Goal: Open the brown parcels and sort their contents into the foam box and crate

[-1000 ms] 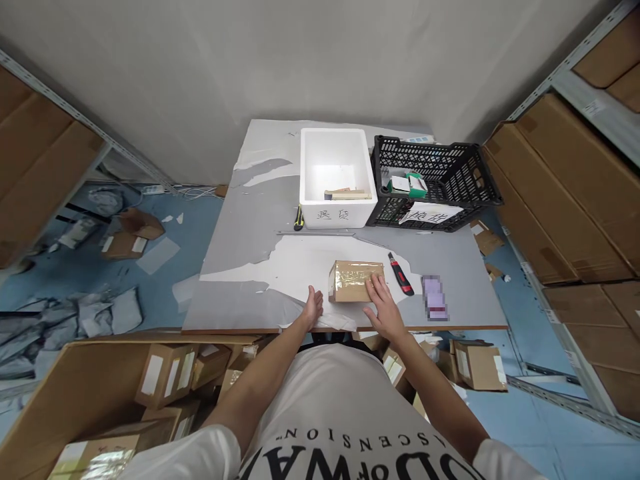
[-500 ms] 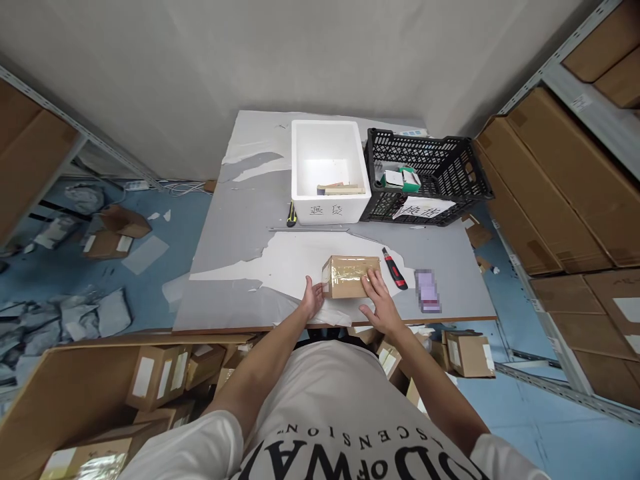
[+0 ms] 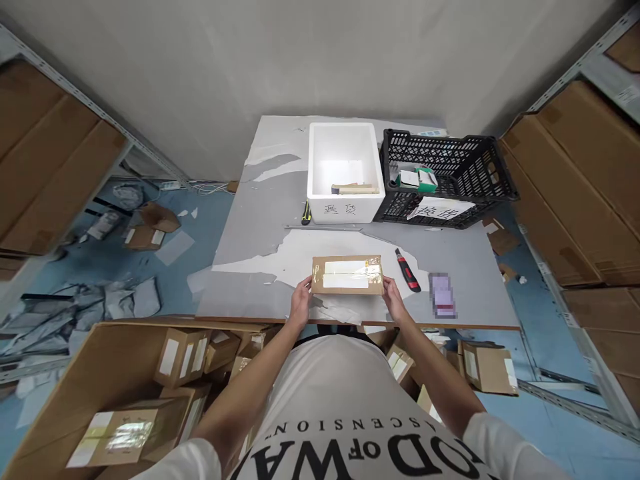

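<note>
A taped brown cardboard box (image 3: 347, 285) with white labels on its upper face is at the front of the table (image 3: 250, 300). My left hand (image 3: 301, 301) grips its left end and my right hand (image 3: 395, 300) grips its right end, fingers wrapped on the edges. Just right of the box lies a red and black utility knife (image 3: 408, 271). Beyond it, further right, is a blurred purple item (image 3: 443, 295). Whether the box rests on the table or is slightly raised, I cannot tell.
Behind the box stand a white foam box (image 3: 346, 210) and a black plastic crate (image 3: 450, 177) holding small items. A yellow-black cutter (image 3: 307, 213) lies beside the foam box. A large carton (image 3: 120, 347) of parcels is below left; shelves of cartons (image 3: 555, 193) flank the right.
The cardboard box has been turned so its labelled long face shows. My right hand has moved from its top to its right end, and my left hand now holds the left end.
</note>
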Demonstrator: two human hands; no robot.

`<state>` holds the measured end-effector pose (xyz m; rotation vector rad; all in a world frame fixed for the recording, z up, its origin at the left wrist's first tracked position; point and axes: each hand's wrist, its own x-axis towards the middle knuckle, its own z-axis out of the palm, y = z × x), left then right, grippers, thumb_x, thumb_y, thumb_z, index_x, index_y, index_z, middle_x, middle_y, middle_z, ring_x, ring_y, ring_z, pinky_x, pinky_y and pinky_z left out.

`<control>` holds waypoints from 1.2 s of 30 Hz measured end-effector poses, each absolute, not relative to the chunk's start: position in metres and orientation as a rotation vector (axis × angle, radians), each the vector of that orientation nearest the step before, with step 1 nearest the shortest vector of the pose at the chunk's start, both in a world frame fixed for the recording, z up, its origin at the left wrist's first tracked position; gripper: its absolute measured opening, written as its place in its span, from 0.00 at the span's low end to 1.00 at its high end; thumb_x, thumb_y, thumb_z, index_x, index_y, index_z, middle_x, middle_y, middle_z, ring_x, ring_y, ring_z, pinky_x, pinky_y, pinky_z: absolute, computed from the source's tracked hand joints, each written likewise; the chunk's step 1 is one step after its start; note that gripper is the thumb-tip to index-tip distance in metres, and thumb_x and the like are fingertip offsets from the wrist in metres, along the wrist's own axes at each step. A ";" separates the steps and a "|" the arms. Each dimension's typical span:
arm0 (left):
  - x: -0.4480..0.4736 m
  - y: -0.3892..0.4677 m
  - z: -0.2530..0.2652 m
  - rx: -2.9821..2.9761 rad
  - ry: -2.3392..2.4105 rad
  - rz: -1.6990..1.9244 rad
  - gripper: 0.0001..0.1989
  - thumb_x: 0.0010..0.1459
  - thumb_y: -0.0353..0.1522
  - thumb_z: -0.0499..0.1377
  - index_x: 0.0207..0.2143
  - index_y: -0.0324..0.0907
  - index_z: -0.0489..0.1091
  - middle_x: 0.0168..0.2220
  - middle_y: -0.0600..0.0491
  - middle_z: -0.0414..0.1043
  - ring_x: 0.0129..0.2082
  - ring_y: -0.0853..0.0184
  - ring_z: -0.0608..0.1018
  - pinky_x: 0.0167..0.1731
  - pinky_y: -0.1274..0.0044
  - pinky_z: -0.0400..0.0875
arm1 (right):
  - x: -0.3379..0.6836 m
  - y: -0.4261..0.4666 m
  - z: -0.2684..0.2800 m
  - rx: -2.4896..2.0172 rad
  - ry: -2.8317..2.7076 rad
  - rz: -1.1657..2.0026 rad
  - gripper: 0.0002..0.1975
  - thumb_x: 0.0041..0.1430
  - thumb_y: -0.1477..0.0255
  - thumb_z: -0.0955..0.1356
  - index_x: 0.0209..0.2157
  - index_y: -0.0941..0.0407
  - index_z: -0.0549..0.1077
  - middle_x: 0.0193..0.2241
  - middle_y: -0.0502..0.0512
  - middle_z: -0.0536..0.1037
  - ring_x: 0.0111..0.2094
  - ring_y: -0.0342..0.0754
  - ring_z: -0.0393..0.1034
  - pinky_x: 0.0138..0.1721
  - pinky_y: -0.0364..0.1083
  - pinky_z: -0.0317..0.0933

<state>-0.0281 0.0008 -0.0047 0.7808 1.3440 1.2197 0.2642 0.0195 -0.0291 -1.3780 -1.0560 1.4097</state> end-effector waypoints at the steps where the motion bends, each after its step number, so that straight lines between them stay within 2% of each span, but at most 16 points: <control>1: -0.027 -0.001 -0.008 0.817 1.366 1.207 0.39 0.51 0.59 0.52 0.54 0.41 0.66 0.58 0.42 0.63 0.59 0.55 0.66 0.54 0.66 0.65 | 0.265 0.017 -0.038 -1.390 -0.988 1.463 0.31 0.55 0.42 0.58 0.51 0.49 0.64 0.59 0.57 0.66 0.60 0.54 0.59 0.57 0.56 0.57; 4: -0.025 -0.003 -0.019 0.933 1.410 1.171 0.36 0.53 0.57 0.52 0.54 0.41 0.67 0.57 0.42 0.65 0.58 0.55 0.67 0.54 0.65 0.65 | 0.266 0.012 -0.061 -1.429 -0.842 1.532 0.29 0.53 0.42 0.60 0.46 0.49 0.66 0.53 0.55 0.71 0.54 0.53 0.66 0.54 0.54 0.61; 8: -0.025 -0.001 -0.024 1.140 1.349 1.148 0.33 0.55 0.54 0.54 0.54 0.41 0.67 0.54 0.42 0.67 0.55 0.56 0.70 0.56 0.64 0.63 | 0.268 0.009 -0.079 -1.470 -0.736 1.528 0.29 0.52 0.41 0.60 0.43 0.49 0.67 0.51 0.53 0.73 0.53 0.51 0.66 0.51 0.52 0.63; 13: -0.025 -0.003 -0.025 1.179 1.342 1.145 0.32 0.56 0.51 0.55 0.55 0.40 0.66 0.54 0.42 0.68 0.54 0.57 0.70 0.56 0.64 0.62 | 0.267 0.010 -0.087 -1.466 -0.741 1.519 0.31 0.53 0.41 0.59 0.46 0.50 0.68 0.48 0.54 0.75 0.52 0.52 0.68 0.49 0.52 0.64; 17: -0.027 -0.006 -0.039 1.044 1.394 1.087 0.31 0.59 0.50 0.52 0.57 0.39 0.63 0.56 0.41 0.66 0.56 0.58 0.69 0.54 0.66 0.64 | 0.269 0.007 -0.088 -1.478 -0.752 1.488 0.34 0.55 0.43 0.56 0.52 0.51 0.67 0.52 0.57 0.73 0.53 0.53 0.67 0.51 0.54 0.63; 20: -0.034 -0.004 -0.054 0.975 1.476 0.989 0.28 0.60 0.44 0.50 0.58 0.39 0.62 0.57 0.42 0.65 0.56 0.59 0.70 0.54 0.66 0.65 | 0.276 -0.001 -0.089 -1.559 -0.826 1.404 0.32 0.56 0.47 0.58 0.55 0.51 0.65 0.56 0.58 0.70 0.56 0.53 0.65 0.54 0.55 0.61; 23: -0.044 -0.002 -0.064 1.072 1.557 0.807 0.29 0.53 0.38 0.58 0.57 0.39 0.64 0.56 0.43 0.68 0.55 0.58 0.71 0.56 0.65 0.63 | 0.284 -0.013 -0.089 -1.564 -1.021 1.348 0.32 0.51 0.57 0.67 0.57 0.51 0.63 0.59 0.58 0.66 0.60 0.53 0.61 0.59 0.55 0.57; 25: -0.047 -0.002 -0.067 1.159 1.560 0.706 0.32 0.48 0.35 0.62 0.57 0.39 0.65 0.52 0.45 0.72 0.53 0.57 0.72 0.55 0.65 0.64 | 0.285 -0.019 -0.088 -1.536 -1.160 1.374 0.35 0.48 0.63 0.68 0.59 0.51 0.61 0.60 0.58 0.66 0.60 0.53 0.60 0.60 0.56 0.54; 29: -0.043 -0.001 -0.069 1.264 1.510 0.656 0.28 0.48 0.35 0.62 0.54 0.40 0.68 0.45 0.49 0.77 0.49 0.56 0.75 0.51 0.66 0.68 | 0.276 -0.023 -0.084 -1.572 -1.263 1.392 0.33 0.50 0.66 0.67 0.59 0.53 0.60 0.56 0.59 0.70 0.56 0.53 0.65 0.58 0.55 0.57; 36: -0.031 -0.005 -0.064 1.339 1.499 0.691 0.20 0.55 0.38 0.56 0.49 0.40 0.72 0.40 0.50 0.78 0.44 0.58 0.77 0.46 0.69 0.70 | 0.261 -0.014 -0.068 -1.758 -1.279 1.212 0.25 0.54 0.62 0.63 0.52 0.58 0.67 0.45 0.63 0.77 0.46 0.55 0.73 0.49 0.55 0.64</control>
